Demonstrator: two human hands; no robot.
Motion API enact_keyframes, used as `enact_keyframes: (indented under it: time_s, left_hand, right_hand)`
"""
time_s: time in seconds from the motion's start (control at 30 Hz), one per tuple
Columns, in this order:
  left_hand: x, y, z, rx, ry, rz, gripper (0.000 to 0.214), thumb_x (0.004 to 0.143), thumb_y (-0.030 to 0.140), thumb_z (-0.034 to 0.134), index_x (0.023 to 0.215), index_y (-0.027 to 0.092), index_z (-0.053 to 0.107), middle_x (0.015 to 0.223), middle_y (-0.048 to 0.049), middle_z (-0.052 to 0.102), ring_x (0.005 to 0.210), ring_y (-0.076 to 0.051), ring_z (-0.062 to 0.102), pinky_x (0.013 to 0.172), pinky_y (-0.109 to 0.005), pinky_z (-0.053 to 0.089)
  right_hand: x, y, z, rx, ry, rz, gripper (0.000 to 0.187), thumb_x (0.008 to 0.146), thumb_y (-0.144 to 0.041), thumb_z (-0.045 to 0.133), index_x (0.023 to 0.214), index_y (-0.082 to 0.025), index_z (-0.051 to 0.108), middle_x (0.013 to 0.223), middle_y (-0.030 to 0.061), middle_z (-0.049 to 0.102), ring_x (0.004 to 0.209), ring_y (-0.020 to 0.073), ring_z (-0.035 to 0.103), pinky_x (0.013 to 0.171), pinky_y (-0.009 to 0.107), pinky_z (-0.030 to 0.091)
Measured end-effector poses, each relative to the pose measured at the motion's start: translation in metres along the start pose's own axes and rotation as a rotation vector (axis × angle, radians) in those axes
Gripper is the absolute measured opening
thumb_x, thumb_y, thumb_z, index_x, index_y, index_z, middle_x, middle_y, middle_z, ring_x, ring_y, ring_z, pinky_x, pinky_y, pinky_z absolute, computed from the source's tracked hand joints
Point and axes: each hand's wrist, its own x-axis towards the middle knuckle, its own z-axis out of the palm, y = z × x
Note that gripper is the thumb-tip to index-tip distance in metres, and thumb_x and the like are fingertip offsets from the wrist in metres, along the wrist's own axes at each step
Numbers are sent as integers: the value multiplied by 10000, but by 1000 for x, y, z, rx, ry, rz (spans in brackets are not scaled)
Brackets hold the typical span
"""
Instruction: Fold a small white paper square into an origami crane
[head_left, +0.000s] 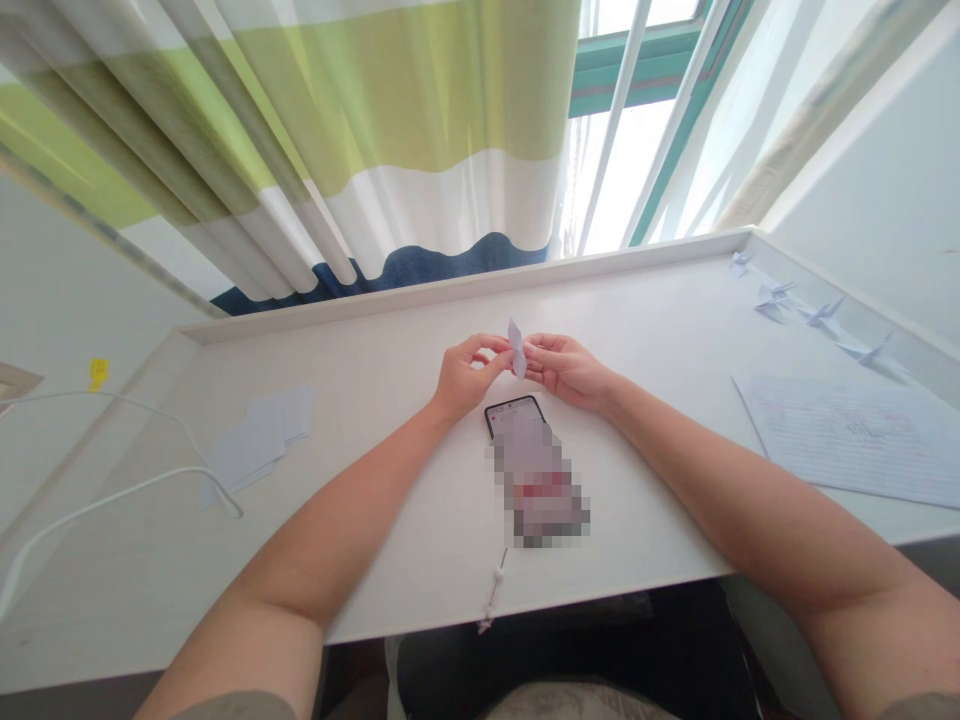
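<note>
A small piece of folded white paper [517,348] stands upright between my two hands, above the middle of the desk. My left hand [471,375] pinches it from the left with thumb and fingertips. From the other side, my right hand [564,370] grips it between thumb and fingers. Its exact folded shape is too small to make out. Just below my hands lies a phone [517,410], its screen lit and mostly blurred out. A beaded strap [495,590] trails from the phone to the desk's front edge.
Several folded paper cranes [821,312] line the desk's right side, behind a stack of written sheets [855,430]. Loose paper squares [251,435] lie at left, with a white cable [112,502] across them. A raised rim [450,290] borders the white desk [390,580] below the curtain [420,100].
</note>
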Motion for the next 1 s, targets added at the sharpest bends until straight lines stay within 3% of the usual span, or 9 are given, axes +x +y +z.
enact_keyframes:
  time_s: [0.37, 0.7, 1.0]
  left_hand:
    - [1, 0, 0, 45, 9, -67, 186, 840, 391, 849, 896, 222, 798, 1046, -76, 844, 1040, -236, 778, 794, -321, 583]
    - [-1, -1, 1, 74, 26, -2, 128, 868, 372, 833, 908, 250, 839, 1141, -82, 834, 1080, -240, 764, 791, -333, 608]
    - [0, -6, 3, 83, 39, -2, 160, 886, 402, 832, 901, 245, 860, 1106, -92, 834, 1034, -234, 772, 746, -319, 609]
  right_hand:
    - [3, 10, 5, -187, 163, -143, 472, 617, -587, 1006, 825, -212, 810, 908, 44, 823, 888, 194, 761, 1025, 425, 607]
    - [2, 13, 7, -444, 237, -281, 579, 693, -744, 888, 895, -210, 793, 907, 71, 812, 905, 251, 762, 940, 438, 609]
    - [3, 15, 8, -566, 319, -343, 457, 769, -660, 870, 854, -216, 803, 862, 74, 808, 858, 264, 757, 874, 432, 608]
